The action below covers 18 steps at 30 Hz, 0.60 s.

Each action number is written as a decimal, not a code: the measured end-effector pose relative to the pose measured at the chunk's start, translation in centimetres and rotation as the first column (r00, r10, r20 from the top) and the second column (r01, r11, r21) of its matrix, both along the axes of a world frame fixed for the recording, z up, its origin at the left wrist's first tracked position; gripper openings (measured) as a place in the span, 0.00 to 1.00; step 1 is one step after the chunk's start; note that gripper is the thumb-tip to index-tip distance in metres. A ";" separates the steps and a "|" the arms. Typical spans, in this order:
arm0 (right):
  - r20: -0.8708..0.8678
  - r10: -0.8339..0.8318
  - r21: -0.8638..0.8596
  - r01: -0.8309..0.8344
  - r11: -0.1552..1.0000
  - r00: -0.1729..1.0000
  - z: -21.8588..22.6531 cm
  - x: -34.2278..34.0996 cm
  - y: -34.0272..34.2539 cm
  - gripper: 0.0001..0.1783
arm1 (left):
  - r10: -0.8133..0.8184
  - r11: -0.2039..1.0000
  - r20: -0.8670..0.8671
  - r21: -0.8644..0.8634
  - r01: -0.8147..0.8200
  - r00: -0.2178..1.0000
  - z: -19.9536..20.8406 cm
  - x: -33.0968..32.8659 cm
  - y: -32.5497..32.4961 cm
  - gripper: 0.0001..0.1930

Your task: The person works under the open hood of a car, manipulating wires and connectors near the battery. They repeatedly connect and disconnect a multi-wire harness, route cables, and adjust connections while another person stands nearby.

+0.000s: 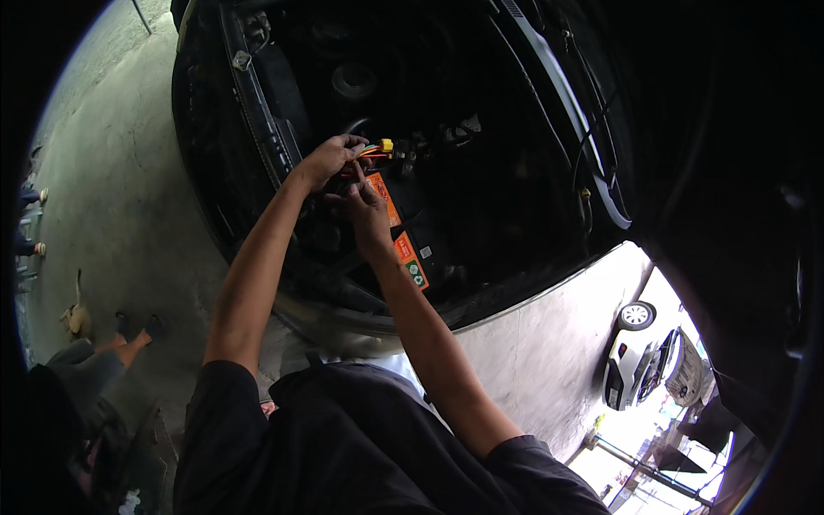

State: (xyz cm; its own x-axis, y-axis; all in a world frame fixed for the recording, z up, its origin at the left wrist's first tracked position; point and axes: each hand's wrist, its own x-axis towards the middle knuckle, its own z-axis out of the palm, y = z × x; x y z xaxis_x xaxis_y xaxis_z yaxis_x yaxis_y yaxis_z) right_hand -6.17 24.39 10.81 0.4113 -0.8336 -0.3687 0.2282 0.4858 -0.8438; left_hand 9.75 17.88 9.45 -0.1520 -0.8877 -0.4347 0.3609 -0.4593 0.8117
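Over the dark engine bay of a car, my left hand [330,160] is closed on a bundle of coloured wires [371,152]. The wires run into a yellow connector [387,147] just right of its fingertips. Below it, my right hand [367,210] has its index finger pointing up toward the wires, with the other fingers curled; whether it pinches anything there is too dark to tell. Beneath and beside the right hand lies a black car battery [438,227] with orange labels [403,249] along its near side.
The car's front crossbar [257,103] runs along the left of the bay, and a pale strip [562,86] edges it on the right. A seated person's legs [112,343] and a small tan animal [77,319] are at lower left. A white car [631,365] stands outside at lower right.
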 end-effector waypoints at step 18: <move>-0.622 -0.241 -0.439 -0.077 0.895 0.745 2.5 -7.7 16.9 0.15 | -0.029 0.978 0.656 -0.137 0.157 0.754 -2.5 -1.6 -1.6 0.17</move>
State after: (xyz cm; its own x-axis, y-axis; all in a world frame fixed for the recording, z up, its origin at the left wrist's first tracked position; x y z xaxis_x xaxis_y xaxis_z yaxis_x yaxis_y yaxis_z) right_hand -13.84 41.25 13.29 0.1266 -0.9835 -0.1290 -0.4262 0.0635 -0.9024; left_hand 8.12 16.27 6.94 0.0231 -0.9536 -0.3003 -0.3174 -0.2918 0.9023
